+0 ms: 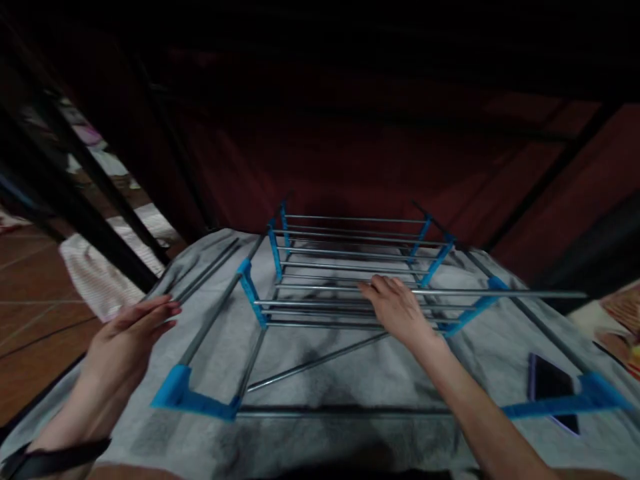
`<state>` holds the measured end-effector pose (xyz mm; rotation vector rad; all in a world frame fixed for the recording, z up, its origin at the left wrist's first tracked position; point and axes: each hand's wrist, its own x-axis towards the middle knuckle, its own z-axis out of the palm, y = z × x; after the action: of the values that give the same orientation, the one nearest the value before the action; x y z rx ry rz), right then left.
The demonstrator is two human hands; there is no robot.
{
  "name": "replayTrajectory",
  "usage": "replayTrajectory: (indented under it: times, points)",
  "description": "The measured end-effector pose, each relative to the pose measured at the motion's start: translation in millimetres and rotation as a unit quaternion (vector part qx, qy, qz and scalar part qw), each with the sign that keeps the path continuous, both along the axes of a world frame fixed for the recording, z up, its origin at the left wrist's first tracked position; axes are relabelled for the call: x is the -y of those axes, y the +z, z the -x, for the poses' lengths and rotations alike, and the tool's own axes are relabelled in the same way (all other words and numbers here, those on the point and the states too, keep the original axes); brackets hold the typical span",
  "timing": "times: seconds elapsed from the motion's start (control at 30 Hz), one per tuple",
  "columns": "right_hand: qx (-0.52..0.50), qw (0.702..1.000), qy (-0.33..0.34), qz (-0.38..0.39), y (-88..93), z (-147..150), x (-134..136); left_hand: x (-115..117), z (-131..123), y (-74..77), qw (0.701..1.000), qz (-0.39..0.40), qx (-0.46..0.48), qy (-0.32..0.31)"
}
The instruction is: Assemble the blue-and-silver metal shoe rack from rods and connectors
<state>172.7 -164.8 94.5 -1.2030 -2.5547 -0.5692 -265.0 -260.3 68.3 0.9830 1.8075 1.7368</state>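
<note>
A rack of grey metal rods with blue plastic joints (253,293) lies on a grey cloth in the head view. My right hand (395,310) reaches over its middle, fingers closed round a long metal rod (505,293) whose end sticks out past the right side. At the left, my left hand (127,340) has its fingers pressed together at the near end of a pair of thin metal rods (207,272). Its grip is partly hidden. A loose rod (320,361) slants across the cloth inside the near part of the frame.
Under the rack spreads the grey cloth (310,443). A dark phone (550,383) lies at the right, partly behind a blue corner joint (585,397). Dark bars (95,180) and a dark red panel (340,167) stand beyond. White fabric (100,273) hangs over the tiled floor.
</note>
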Motion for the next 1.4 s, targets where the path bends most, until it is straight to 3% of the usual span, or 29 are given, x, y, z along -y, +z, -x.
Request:
replayTrajectory:
  times: [0.17, 0.33, 0.5, 0.77, 0.93, 1.13, 1.4]
  points:
    - [-0.006, 1.0, 0.009, -0.018, -6.3, 8.6, -31.6, -45.5, 4.9, 16.6, 0.98, 0.04, 0.154, -0.116]
    - [-0.046, 0.997, 0.039, -0.038, -12.2, 31.6, -25.8, -68.5, -24.6, 27.0, 0.953, 0.067, 0.216, -0.2]
    - [-0.061, 0.995, 0.057, -0.048, -18.4, 31.7, -17.4, -80.6, -50.8, 33.2, 0.935, 0.076, 0.232, -0.258]
    - [-0.079, 0.993, 0.069, -0.052, -26.8, 31.9, -27.4, -83.3, -63.3, 28.3, 0.945, 0.086, 0.21, -0.236]
    - [-0.074, 0.994, 0.069, -0.047, -26.3, 31.8, -28.7, -79.3, -63.0, 27.2, 0.934, 0.105, 0.231, -0.253]
    - [-0.062, 0.995, 0.077, -0.014, -21.1, 30.7, -30.4, -78.0, -68.3, 32.9, 0.954, 0.069, 0.178, -0.233]
    - [-0.077, 0.993, 0.089, 0.001, -13.2, 31.3, -29.9, -77.5, -67.0, 31.1, 0.936, 0.083, 0.24, -0.242]
